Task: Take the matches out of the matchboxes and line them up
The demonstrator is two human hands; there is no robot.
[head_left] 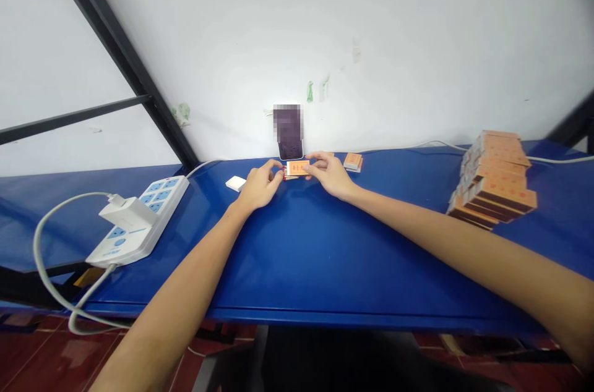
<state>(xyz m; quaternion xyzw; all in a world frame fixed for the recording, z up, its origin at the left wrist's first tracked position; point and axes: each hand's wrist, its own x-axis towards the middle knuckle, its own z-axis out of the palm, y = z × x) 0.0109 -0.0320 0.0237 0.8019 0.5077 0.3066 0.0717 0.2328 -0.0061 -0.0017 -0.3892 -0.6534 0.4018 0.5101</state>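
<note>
A small orange-labelled matchbox cover [297,167] lies over a row of red-headed matches [290,177] near the back of the blue table. My right hand [328,174] grips the cover's right end between thumb and fingers. At the other end, my left hand [260,185] curls its thumb and fingertips around the match heads; the exact contact is too small to make out. Beside the left hand lies a small white piece [236,183], perhaps a box tray. Just past my right hand, a few matchbox parts [353,161] with orange labels lie stacked.
A phone [290,138] leans on the white wall behind the hands. A large pile of orange matchboxes [499,178] stands to the right. On the left sit a white power strip [153,228], a plugged-in charger [127,219] and looping cables. A black frame bar [134,70] rises at left.
</note>
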